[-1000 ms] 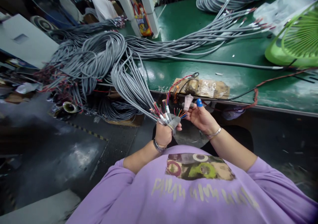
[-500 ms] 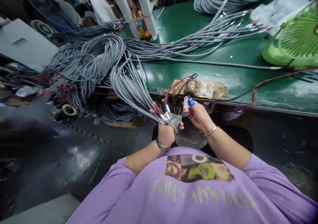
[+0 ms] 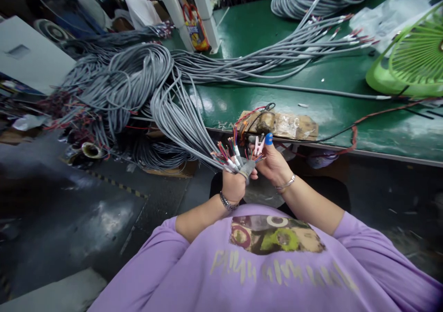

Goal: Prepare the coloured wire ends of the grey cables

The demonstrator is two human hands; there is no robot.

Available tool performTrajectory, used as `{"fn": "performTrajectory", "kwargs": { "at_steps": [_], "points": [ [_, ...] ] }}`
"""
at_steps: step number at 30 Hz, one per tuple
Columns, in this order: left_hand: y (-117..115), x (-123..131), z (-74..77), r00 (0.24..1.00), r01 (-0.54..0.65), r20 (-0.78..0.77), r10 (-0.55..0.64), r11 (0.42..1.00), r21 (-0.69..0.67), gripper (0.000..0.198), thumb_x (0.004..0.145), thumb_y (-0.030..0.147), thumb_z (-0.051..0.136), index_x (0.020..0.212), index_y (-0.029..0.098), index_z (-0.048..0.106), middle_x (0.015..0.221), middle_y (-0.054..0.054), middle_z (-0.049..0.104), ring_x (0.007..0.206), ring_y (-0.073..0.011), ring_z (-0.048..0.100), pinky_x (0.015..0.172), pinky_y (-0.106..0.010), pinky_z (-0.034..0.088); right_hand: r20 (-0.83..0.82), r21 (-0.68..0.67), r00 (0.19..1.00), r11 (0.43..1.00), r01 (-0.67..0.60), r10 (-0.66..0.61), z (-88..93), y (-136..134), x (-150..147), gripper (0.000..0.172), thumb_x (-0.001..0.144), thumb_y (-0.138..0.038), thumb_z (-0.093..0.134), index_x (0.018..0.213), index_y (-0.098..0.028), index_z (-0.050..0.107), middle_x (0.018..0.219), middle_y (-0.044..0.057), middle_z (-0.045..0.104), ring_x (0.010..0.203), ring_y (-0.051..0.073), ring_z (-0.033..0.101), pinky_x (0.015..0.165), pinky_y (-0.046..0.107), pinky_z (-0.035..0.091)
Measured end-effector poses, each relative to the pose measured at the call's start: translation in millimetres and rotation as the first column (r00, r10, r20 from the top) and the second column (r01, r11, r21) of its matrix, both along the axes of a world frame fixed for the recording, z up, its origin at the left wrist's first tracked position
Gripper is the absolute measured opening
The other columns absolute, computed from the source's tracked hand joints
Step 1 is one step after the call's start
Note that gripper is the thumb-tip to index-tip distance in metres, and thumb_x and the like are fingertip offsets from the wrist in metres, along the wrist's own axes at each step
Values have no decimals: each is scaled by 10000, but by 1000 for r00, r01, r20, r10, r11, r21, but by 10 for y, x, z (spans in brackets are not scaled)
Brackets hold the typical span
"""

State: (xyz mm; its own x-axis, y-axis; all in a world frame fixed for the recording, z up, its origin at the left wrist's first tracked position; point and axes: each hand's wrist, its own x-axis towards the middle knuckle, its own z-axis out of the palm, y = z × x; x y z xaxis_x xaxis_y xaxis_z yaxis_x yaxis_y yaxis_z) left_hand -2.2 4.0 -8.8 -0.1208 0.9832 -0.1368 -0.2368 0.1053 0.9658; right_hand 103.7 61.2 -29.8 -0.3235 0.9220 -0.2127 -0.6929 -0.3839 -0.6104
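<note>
My left hand [image 3: 233,185] is wrapped round the ends of several grey cables [image 3: 180,120], their jackets stripped to show fine coloured wires [image 3: 226,149] and white sleeves. One cable end [image 3: 248,168] is bent across the left fingers, its thin wires fanned towards the right hand. Close beside it, my right hand [image 3: 275,165] is closed, with a blue cover on the thumb tip. Between its thumb and fingers is a small pale pink clip [image 3: 258,145], shaped like a clothes peg, at the fanned wires. The right fingertips are partly hidden.
The green bench [image 3: 228,106] carries long grey cables, a taped cardboard piece [image 3: 292,125] near its front edge and a green fan [image 3: 411,58] at right. A coil [image 3: 321,0] lies at the back. Heaped cables hang off the left. A person in white [image 3: 140,5] is beyond.
The pink clip has turned and now shows a V shape, slightly lower at the wires. My right hand has shifted a little left, closer to my left hand, which keeps its hold.
</note>
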Motion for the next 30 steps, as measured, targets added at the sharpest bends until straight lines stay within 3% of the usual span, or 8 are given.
{"fn": "performTrajectory", "kwargs": {
  "at_steps": [5,15,18,21,25,30],
  "points": [
    [-26,-15,-32,1000,-5,-13,5,1000,-13,320,666,417,779,689,165,584,568,18,636,459,-107,600,462,-221,514,-24,-80,989,987,140,-143,4,10,-20,486,687,-682,705,728,-206,619,604,-6,666,476,120,559,476,270,469],
    [-49,-27,-25,1000,5,-21,-5,1000,1,329,680,436,776,700,160,596,566,16,634,456,-104,597,463,-217,517,-89,-153,985,979,133,-148,4,-18,-54,497,683,-696,693,724,-211,592,676,-17,663,537,110,558,527,249,459],
    [-73,-45,-33,1000,1,-15,-1,1000,-11,343,673,450,777,710,161,596,569,19,633,454,-104,594,474,-228,530,-90,-124,992,990,73,-84,-1,-51,-12,548,691,-758,627,762,-214,616,730,6,679,590,130,588,551,259,473],
    [-117,-87,-50,1000,18,-22,-18,1000,-16,338,685,452,770,729,165,597,570,21,636,457,-105,595,483,-233,537,-20,-43,997,996,-73,72,-7,-99,124,645,686,-811,567,821,-189,670,766,48,697,617,149,617,561,274,498],
    [-167,-147,-88,997,57,-43,-58,998,-12,327,688,438,774,756,168,601,586,18,647,471,-104,600,485,-223,531,140,90,941,942,-323,309,-8,-158,360,636,578,-745,720,813,-154,710,746,69,705,624,158,636,587,285,524],
    [-178,-177,-132,993,96,-61,-97,995,-12,320,662,403,803,741,160,610,588,11,658,478,-106,608,514,-234,548,380,178,889,922,-343,257,47,-179,468,375,583,-436,869,766,-136,738,697,31,693,609,103,596,586,216,484]
  ]
}}
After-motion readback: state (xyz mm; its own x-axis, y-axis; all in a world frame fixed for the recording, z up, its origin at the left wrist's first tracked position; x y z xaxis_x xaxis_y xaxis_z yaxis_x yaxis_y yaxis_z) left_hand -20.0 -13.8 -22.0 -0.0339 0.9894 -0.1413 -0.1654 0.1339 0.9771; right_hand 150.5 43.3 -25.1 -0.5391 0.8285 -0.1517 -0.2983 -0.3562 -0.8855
